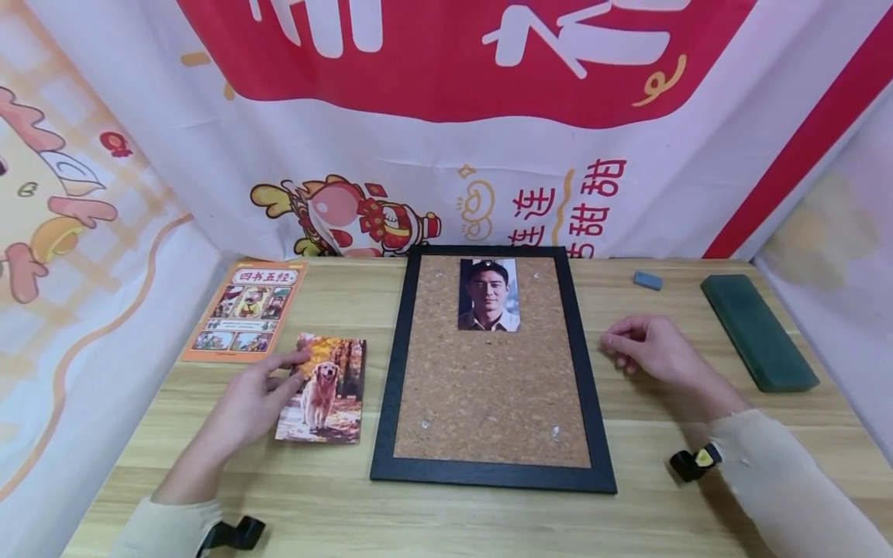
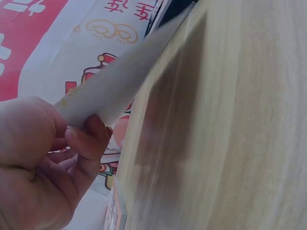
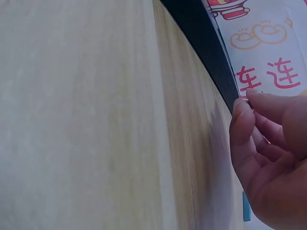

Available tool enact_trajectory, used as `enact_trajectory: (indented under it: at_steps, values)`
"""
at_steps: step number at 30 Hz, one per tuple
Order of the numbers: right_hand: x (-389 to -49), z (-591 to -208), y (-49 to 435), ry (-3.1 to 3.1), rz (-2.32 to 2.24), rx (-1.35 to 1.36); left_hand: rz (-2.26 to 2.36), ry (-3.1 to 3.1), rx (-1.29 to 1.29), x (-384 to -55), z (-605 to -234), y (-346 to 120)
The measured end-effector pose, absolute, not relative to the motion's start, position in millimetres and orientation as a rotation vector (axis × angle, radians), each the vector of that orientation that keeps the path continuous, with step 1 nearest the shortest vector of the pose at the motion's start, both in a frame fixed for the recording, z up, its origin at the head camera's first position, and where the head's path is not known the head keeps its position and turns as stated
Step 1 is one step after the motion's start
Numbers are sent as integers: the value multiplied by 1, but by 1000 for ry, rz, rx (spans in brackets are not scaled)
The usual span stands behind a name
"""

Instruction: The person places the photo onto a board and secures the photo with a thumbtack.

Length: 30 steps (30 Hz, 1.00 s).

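Note:
My left hand (image 1: 254, 399) pinches a photo print of a golden retriever (image 1: 331, 403) by its left edge. In the left wrist view the print's pale back (image 2: 115, 81) shows, tilted over the table with a shadow beneath. A black-framed corkboard (image 1: 488, 403) lies in the middle. Near its top a portrait photo (image 1: 488, 298) is fixed, with a small pin at its upper edge. Right of the board, my right hand (image 1: 652, 349) has thumb and forefinger together on a tiny pin-like object, mostly hidden by the fingertips.
Several small clear pins, one a pin (image 1: 556, 432) at lower right, stand in the cork. An orange booklet (image 1: 247, 310) lies at the back left. At the back right are a small blue block (image 1: 648, 280) and a green case (image 1: 759, 333). A printed cloth (image 1: 446, 178) hangs behind the table.

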State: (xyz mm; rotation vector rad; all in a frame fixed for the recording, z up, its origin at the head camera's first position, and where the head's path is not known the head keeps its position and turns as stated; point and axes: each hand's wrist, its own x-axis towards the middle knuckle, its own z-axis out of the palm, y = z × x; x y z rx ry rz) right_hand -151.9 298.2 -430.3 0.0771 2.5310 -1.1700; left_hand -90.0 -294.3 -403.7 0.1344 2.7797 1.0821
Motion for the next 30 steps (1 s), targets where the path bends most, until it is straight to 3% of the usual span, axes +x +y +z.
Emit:
enact_trajectory:
  at_steps: [14, 30]
  values:
    - [-145, -427, 294, 2453, -1184, 39, 1250, 2703, 165, -91, -381, -279]
    - [-141, -416, 278, 2414, -1349, -54, 1312, 2512, 234, -107, -392, -223]
